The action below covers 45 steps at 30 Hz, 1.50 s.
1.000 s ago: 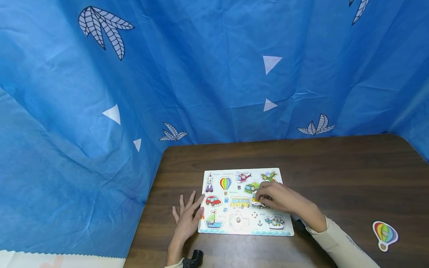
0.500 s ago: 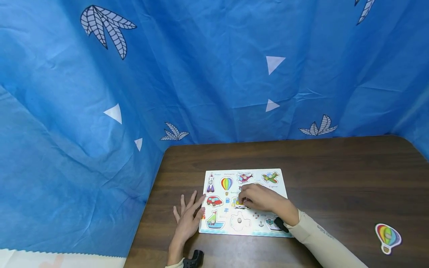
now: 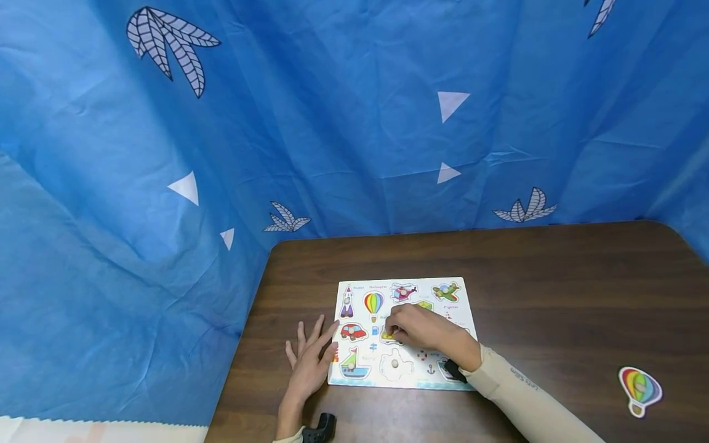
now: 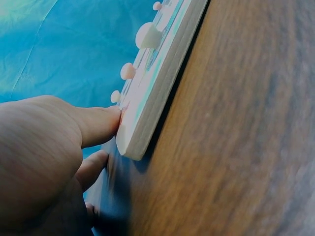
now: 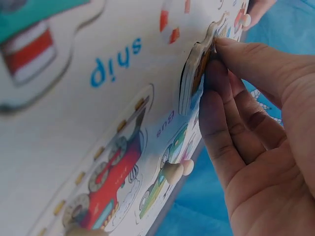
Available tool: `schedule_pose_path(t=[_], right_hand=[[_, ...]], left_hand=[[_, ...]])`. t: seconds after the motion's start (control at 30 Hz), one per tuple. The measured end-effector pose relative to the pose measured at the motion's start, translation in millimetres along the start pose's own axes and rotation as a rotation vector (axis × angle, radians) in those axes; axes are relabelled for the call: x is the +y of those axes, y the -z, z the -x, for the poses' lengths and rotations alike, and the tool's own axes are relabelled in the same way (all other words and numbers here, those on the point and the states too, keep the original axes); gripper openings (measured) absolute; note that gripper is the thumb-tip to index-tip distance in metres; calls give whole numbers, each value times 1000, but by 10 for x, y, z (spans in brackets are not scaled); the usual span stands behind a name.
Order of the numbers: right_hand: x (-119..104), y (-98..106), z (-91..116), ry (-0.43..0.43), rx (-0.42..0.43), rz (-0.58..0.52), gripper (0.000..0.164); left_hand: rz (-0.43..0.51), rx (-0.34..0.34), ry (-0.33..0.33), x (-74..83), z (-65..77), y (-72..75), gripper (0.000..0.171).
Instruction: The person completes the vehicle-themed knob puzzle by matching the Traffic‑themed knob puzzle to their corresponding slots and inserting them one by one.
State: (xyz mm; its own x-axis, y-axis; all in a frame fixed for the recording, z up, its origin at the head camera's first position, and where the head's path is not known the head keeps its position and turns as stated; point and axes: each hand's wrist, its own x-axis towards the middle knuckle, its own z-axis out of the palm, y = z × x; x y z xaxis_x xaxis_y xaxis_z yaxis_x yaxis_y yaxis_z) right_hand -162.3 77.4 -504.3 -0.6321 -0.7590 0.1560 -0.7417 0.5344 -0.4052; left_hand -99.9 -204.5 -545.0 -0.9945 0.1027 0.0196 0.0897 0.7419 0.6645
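A white knob puzzle board [image 3: 370, 355] with vehicle pictures lies on the table. My right hand [image 3: 426, 329] pinches the yellow bus puzzle piece [image 3: 389, 338] over the bus-shaped spot at the middle of the board. Seen from the right wrist, the bus piece [image 5: 196, 69] stands slightly proud of the surface, its knob hidden by thumb and fingers. My left hand [image 3: 311, 364] has its fingers spread at the board's left edge. In the left wrist view, the thumb [image 4: 101, 125] rests on the board's corner.
A hot-air balloon piece [image 3: 639, 391] lies on the brown table [image 3: 554, 283] at the far right. On the board sit a red car [image 3: 352, 332], a sailboat [image 3: 353, 365], a rocket [image 3: 346, 302] and other knobbed pieces. A blue curtain [image 3: 343, 123] hangs behind.
My right hand has carried the bus piece leftward from the board's right side to the middle and onto the bus spot. The left hand has stayed put.
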Motion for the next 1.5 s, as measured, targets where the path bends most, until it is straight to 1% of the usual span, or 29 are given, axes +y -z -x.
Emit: schedule_pose_path(t=[0.13, 0.3, 0.43, 0.53, 0.63, 0.7, 0.77, 0.9, 1.07, 1.17, 1.3, 1.37, 1.43, 1.5], right_hand=[[6, -2, -10, -4, 3, 10, 12], [-13, -16, 3, -2, -20, 36, 10], [-23, -4, 20, -13, -34, 33, 11], [-40, 63, 23, -26, -67, 13, 12], [-40, 175, 39, -40, -96, -18, 15], [-16, 263, 78, -59, -99, -50, 17], [30, 349, 157, -67, -77, -80, 18], [127, 538, 435, -110, -26, -123, 20], [257, 761, 923, -165, 52, -150, 20], [334, 861, 1239, -201, 115, -147, 20], [437, 918, 1691, -239, 212, -92, 21], [491, 928, 1942, -269, 246, -66, 24], [532, 926, 2214, -313, 272, -47, 28], [565, 915, 2482, -375, 285, -29, 31]], left_hand=[[-5, 6, -2, 0, -5, -4, 43], [1, 0, 0, -1, 2, -3, 43], [0, -10, 2, 0, -6, -3, 43], [2, -12, 1, -9, -11, 2, 43], [-3, -3, 3, -13, -10, 4, 43], [-2, 3, 2, -11, -8, 3, 43], [-2, -1, 2, -4, -7, -1, 43], [4, -16, -1, -3, -5, -7, 43], [1, -16, -11, -15, 4, 15, 43], [-5, -7, -1, -22, 12, 36, 43], [-11, -8, 13, -27, 11, 48, 43], [-14, -16, 21, -27, 1, 41, 43], [-11, -25, 23, -24, -8, 27, 44], [-8, -32, 31, -20, -14, 8, 44]])
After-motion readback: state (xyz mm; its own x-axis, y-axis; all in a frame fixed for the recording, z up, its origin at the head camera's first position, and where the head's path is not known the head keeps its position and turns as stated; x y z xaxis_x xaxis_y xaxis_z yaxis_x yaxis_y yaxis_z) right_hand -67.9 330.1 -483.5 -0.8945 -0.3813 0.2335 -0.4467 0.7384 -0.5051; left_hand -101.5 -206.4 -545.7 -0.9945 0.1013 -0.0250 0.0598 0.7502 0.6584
